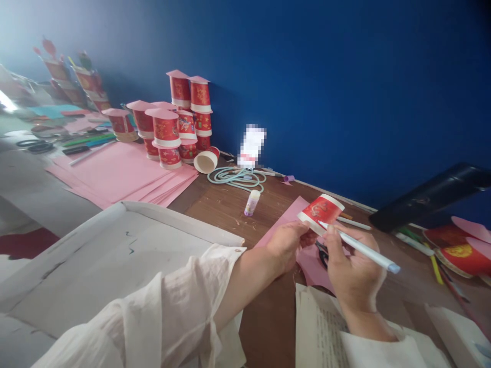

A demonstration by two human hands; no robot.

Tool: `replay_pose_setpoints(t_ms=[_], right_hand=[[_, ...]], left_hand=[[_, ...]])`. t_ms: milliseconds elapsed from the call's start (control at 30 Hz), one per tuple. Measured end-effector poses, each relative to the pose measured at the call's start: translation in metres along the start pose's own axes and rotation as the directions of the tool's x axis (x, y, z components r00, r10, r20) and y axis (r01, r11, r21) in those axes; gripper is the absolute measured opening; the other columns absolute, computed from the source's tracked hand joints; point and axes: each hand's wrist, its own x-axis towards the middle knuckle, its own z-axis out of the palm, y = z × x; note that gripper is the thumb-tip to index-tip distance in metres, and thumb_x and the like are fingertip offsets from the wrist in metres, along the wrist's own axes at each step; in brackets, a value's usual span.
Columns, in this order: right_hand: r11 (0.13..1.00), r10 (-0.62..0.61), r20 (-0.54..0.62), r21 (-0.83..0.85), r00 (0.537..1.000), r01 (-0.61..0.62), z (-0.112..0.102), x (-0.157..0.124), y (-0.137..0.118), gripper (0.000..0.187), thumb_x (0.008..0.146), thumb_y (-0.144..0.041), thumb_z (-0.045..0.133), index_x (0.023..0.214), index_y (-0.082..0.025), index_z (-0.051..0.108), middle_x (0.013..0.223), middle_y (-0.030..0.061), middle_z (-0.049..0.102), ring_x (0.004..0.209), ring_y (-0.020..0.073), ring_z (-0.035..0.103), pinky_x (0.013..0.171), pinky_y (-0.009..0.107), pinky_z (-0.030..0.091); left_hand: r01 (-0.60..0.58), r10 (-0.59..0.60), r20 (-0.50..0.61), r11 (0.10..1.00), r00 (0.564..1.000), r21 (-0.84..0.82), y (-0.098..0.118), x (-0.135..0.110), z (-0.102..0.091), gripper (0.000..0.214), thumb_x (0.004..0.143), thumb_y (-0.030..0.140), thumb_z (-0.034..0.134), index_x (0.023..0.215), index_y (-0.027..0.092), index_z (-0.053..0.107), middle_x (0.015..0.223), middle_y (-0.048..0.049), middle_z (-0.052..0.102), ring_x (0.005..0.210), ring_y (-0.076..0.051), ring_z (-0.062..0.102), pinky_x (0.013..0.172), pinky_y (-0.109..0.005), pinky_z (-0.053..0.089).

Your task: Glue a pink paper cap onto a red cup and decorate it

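Observation:
My left hand [289,243] grips a red paper cup [321,210] with a gold dragon print and white rim, tipped on its side above the table. In my right hand [351,266] is a white marker pen [368,250], its tip at the cup's white band and its pale blue end toward me. Whether the tip touches the cup I cannot tell. Beneath both hands lies pink paper [282,225], and dark-handled scissors [322,254] show partly between them. A glue stick [252,203] stands uncapped to the left of the cup.
Stacked red paper cups [164,128] with pink paper tops stand at the back left, behind pink sheets [126,174]. A coiled pale cable [233,176] lies by a lit phone [252,145]. A black bottle [429,197] leans right. A white box lid [115,255] and printed pages [316,322] are nearer me.

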Motion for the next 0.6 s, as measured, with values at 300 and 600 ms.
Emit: replay_pose_setpoints(t_ms=[300, 600], right_hand=[[0.999, -0.027, 0.0, -0.028, 1.0, 0.027, 0.0003, 0.0021, -0.0019, 0.018, 0.088, -0.034, 0.066, 0.08, -0.017, 0.065, 0.067, 0.003, 0.065, 0.062, 0.0172, 0.062, 0.058, 0.029, 0.047], [0.997, -0.051, 0.013, -0.056, 0.999, 0.051, 0.0004, 0.0015, 0.0011, 0.017, 0.089, -0.032, 0.065, 0.081, -0.017, 0.066, 0.072, 0.005, 0.067, 0.068, 0.0191, 0.064, 0.062, 0.031, 0.049]], left_hand=[[-0.002, 0.002, 0.009, 1.0, 1.0, -0.027, 0.0007, -0.0013, 0.0026, 0.009, 0.077, 0.019, 0.069, 0.082, 0.012, 0.071, 0.08, -0.0067, 0.068, 0.074, -0.014, 0.059, 0.08, -0.029, 0.044], [-0.033, 0.033, 0.029, 0.999, 0.999, -0.002, -0.0015, -0.0008, -0.0013, 0.014, 0.076, 0.024, 0.069, 0.083, 0.012, 0.072, 0.083, -0.0078, 0.068, 0.074, -0.015, 0.057, 0.08, -0.029, 0.042]])
